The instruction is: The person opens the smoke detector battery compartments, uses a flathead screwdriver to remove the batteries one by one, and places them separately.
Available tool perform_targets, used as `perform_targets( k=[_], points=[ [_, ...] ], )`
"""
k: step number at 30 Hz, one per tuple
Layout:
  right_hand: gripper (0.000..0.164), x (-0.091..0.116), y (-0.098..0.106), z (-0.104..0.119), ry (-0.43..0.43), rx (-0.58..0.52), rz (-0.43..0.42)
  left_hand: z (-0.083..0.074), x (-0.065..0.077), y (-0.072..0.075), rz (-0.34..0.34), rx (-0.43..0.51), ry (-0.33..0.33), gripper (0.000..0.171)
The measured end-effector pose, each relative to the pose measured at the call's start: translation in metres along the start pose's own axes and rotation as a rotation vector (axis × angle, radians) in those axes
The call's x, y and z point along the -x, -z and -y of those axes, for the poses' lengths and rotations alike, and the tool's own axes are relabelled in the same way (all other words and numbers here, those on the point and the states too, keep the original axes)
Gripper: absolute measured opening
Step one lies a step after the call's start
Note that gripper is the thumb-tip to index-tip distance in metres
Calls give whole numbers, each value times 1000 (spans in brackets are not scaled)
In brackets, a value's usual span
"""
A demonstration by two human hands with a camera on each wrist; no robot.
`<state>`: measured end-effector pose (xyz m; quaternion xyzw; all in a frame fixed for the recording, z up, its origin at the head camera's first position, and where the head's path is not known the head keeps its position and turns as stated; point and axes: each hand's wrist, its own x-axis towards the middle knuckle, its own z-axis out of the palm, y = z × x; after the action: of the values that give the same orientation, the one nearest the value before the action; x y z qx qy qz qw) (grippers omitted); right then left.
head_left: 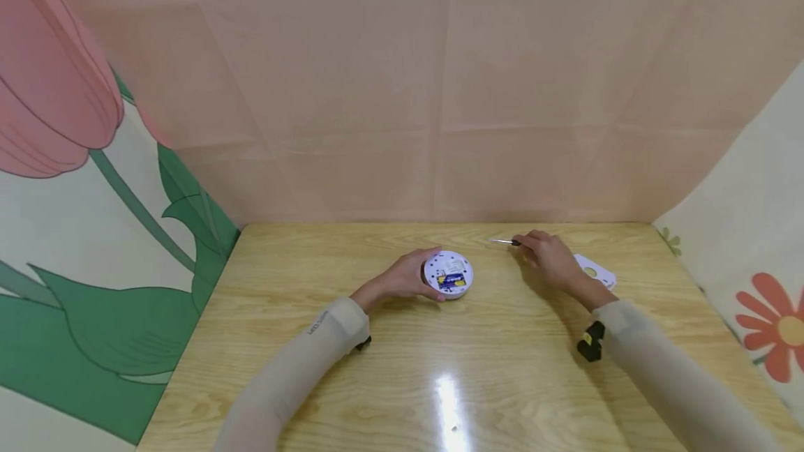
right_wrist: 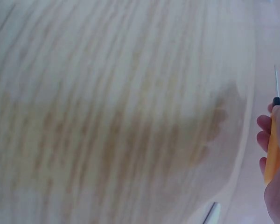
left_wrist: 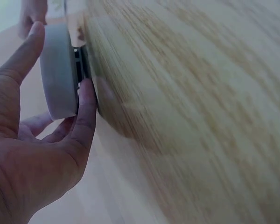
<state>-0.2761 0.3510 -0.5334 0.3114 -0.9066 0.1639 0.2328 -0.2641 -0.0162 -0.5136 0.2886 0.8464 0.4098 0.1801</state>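
My left hand (head_left: 407,276) grips a round white device (head_left: 453,267) by its rim, thumb on one side and fingers on the other. It looks like a smoke detector, its back turned up with a blue-and-yellow battery (head_left: 451,280) showing. From the left wrist view, the white side wall (left_wrist: 58,77) stands between thumb and fingers, just above or on the wood. To the right, my right hand (head_left: 553,261) holds a screwdriver (head_left: 504,241) whose thin metal shaft points left, apart from the device. Its orange handle (right_wrist: 272,161) shows in the right wrist view.
A white plate with a round hole (head_left: 604,277) lies on the wooden table (head_left: 502,368) beside my right wrist, partly hidden by it. Behind the table's far edge hangs a pinkish cloth (head_left: 377,89). Printed flower panels border both sides.
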Motion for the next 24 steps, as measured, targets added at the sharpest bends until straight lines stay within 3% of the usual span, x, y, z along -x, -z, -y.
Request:
perform_targets(
  k=[10,24],
  points=[
    [22,-8,14,3,33,38,16,0,-2,-2,-20,-35,-45,112],
    [23,-21,32,12,221,66,-17,1,-4,-4,-49,-29,-38,110]
  ],
)
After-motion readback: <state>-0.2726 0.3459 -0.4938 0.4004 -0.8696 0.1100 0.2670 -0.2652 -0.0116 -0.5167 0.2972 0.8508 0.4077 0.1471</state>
